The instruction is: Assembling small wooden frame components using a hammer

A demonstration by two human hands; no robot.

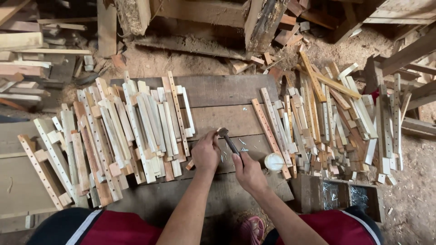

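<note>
My right hand (248, 172) grips the handle of a small hammer (228, 140), whose metal head points up and left over a dark wooden board (227, 97). My left hand (205, 152) is closed just left of the hammer head, fingers pinched down on the board; what they hold is too small to see. Loose nails (240, 146) lie scattered on the board between the hands. A small round white cup (274, 161) stands just right of my right hand.
A pile of pale wooden strips with rows of holes (122, 131) lies to the left, another pile (327, 122) to the right. A box of nails (340, 196) sits at lower right. Scrap timber and sawdust (190, 27) fill the floor beyond. My knees are below.
</note>
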